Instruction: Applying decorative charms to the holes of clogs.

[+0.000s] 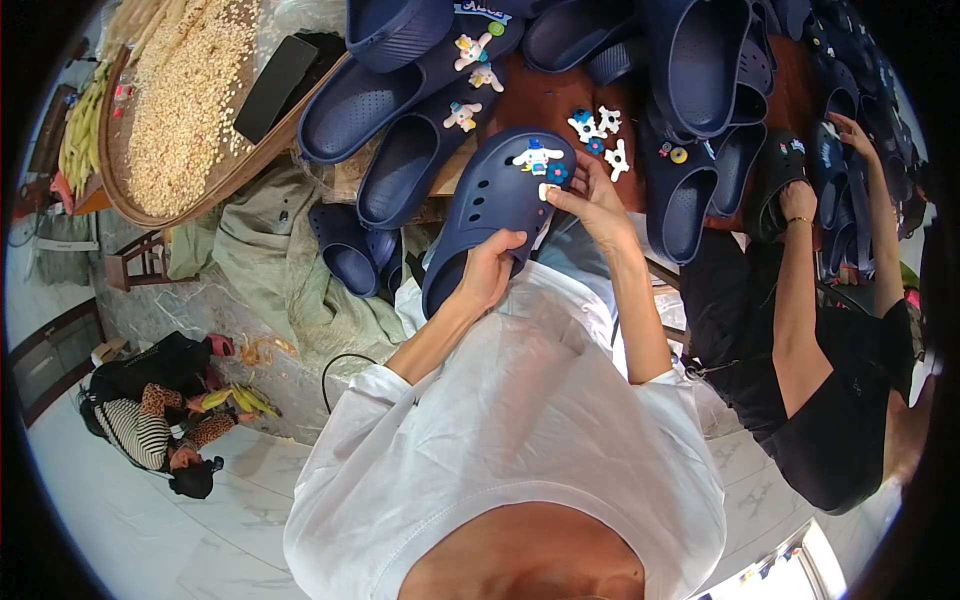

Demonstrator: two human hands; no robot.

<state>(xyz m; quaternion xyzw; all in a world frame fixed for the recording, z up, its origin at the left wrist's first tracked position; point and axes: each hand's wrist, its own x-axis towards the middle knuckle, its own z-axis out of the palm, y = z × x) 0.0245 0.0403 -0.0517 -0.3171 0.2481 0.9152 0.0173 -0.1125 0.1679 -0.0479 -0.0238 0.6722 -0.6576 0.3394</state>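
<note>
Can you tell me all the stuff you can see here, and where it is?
held clog: one, navy blue, in both hands, white and blue charms on its toe
other clogs: many, navy blue, piled over the table
loose charms: a few, white and blue, on the brown table
round tray: one, woven, full of pale grain, upper left
cloth: one, grey-green, heaped under the tray
co-worker's arm: reaching to the clogs at right
person on the floor: one, lower left
left hand: grips the held clog's heel end
right hand: fingertips at a charm on the toe
</note>
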